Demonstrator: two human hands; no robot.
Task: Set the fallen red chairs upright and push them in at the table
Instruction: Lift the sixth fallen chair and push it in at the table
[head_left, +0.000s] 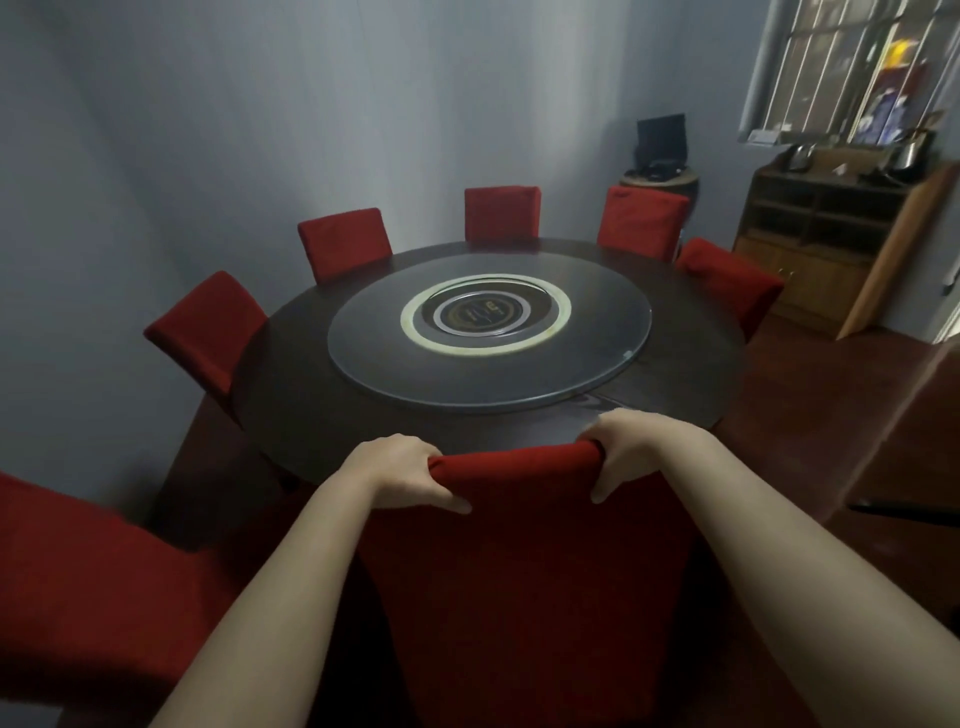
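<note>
While the near red chair (524, 561) is standing upright at the near edge of the round desk (291, 384), the left hand (400, 475) and right hand (631, 449) are clamping its top corners, probably for steering it straight in.

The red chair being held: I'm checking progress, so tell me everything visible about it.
The red chair stands upright, its back toward the camera, at the near edge of the round dark table. It looks covered in red fabric; only the backrest shows, legs and seat hidden. The left hand and right hand grip its top corners.
</note>
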